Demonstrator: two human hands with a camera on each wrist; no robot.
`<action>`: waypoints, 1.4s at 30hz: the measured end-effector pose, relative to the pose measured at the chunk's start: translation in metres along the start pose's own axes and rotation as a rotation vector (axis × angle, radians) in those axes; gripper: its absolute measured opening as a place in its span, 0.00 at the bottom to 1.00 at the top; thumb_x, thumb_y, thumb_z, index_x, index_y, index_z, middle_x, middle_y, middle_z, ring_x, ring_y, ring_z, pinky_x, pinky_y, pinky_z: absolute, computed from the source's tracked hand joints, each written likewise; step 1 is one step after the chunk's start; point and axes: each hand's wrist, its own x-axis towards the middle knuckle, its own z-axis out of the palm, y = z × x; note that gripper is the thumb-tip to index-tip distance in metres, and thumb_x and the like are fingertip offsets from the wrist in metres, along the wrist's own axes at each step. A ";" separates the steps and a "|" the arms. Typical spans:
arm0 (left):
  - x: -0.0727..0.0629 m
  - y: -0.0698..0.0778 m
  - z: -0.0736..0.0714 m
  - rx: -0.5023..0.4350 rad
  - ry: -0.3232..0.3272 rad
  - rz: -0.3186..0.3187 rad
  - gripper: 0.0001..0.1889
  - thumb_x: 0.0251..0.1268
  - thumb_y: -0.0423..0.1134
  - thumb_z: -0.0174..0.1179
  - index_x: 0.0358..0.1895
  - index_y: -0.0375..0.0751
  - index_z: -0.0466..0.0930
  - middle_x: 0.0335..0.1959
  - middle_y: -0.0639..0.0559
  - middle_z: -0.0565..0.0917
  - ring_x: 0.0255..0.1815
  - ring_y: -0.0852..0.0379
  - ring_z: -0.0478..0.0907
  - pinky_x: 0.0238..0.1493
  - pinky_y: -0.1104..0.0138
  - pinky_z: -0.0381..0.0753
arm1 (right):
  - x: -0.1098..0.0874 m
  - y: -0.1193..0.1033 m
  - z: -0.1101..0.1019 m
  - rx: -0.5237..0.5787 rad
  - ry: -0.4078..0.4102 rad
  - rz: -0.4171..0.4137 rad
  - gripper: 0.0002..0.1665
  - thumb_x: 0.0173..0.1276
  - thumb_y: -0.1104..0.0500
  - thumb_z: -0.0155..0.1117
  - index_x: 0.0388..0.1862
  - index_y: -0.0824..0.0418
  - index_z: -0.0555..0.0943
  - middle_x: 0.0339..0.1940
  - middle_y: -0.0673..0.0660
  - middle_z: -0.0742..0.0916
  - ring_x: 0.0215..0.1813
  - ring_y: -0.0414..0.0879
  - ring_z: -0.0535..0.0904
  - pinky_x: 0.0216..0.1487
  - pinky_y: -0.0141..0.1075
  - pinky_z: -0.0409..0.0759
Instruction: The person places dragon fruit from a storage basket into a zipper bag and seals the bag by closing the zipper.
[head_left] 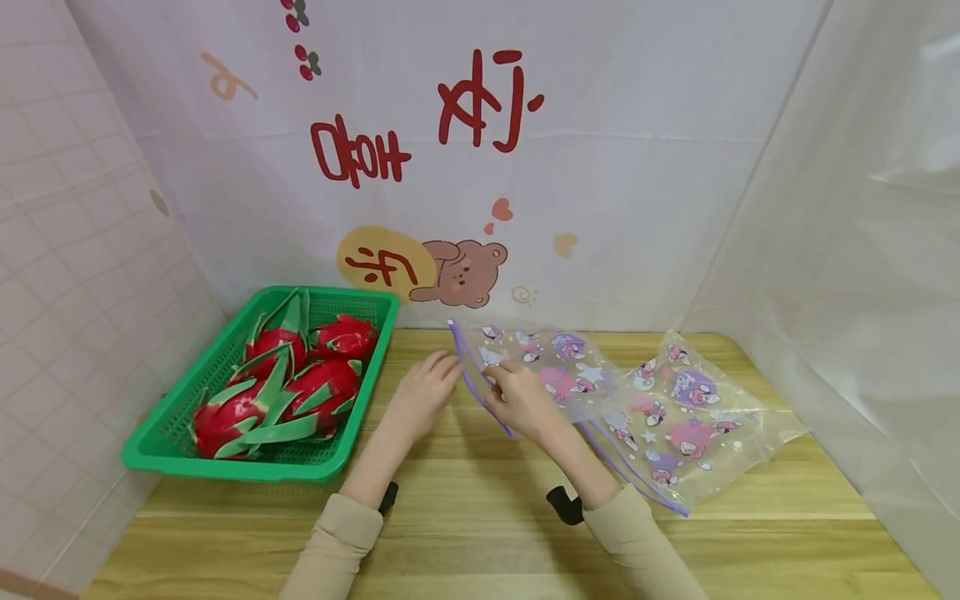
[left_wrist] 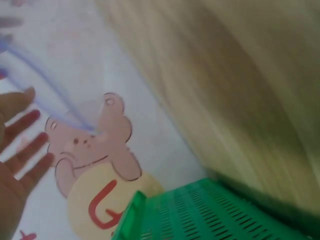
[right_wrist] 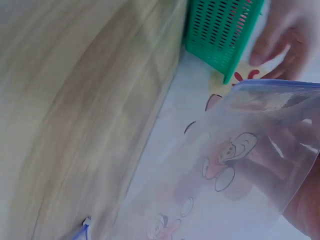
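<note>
There were two hands, two clear bags, one green basket and four red fruits that I could count. The first bag [head_left: 558,367] was at the hands, near the back of the table [head_left: 465,542]. It was see-through and thin, with a purple strip along its mouth. It had little pink and white cartoon pictures on it, with pale stars and purple and pink blobs. In the left wrist view, its mouth was a bit open, with two purple edges apart.

The right hand [head_left: 521,400] had bent fingers and pinched the bag close to its mouth. The left hand [head_left: 423,396] was just beside the purple strip. Its fingers were loose and spread out, and I could not tell if they touched the bag.

The second bag [head_left: 690,425] lay flat on the table, to the right of the first. It had the same kind of pictures and a purple strip too. The far end of the first bag overlapped it.

The basket [head_left: 232,472] stood on the left, with lots of small holes in its sides. The four fruits [head_left: 326,385] sat inside it, shiny red with long green leafy bits. Behind the table, one brown bear [head_left: 465,279] was printed on the white cloth [head_left: 637,200].
</note>
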 end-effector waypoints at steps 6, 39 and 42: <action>-0.001 -0.002 0.016 -0.008 0.004 0.143 0.20 0.51 0.39 0.70 0.49 0.42 0.80 0.52 0.48 0.82 0.58 0.47 0.77 0.56 0.58 0.79 | -0.008 0.002 -0.007 0.002 0.069 -0.054 0.16 0.54 0.72 0.60 0.43 0.72 0.83 0.23 0.53 0.80 0.21 0.34 0.68 0.20 0.19 0.67; -0.016 -0.007 0.024 0.129 0.320 0.452 0.16 0.72 0.29 0.39 0.33 0.42 0.78 0.33 0.54 0.82 0.37 0.58 0.79 0.47 0.69 0.81 | -0.022 -0.019 -0.052 -0.416 0.106 0.065 0.08 0.50 0.70 0.65 0.28 0.61 0.86 0.23 0.53 0.86 0.13 0.38 0.64 0.10 0.26 0.57; -0.018 -0.006 0.026 0.109 0.308 0.470 0.14 0.71 0.30 0.41 0.34 0.43 0.78 0.36 0.53 0.84 0.40 0.58 0.82 0.48 0.67 0.82 | -0.021 -0.018 -0.052 -0.423 0.185 0.049 0.07 0.50 0.70 0.67 0.28 0.60 0.86 0.24 0.54 0.87 0.13 0.40 0.69 0.10 0.27 0.62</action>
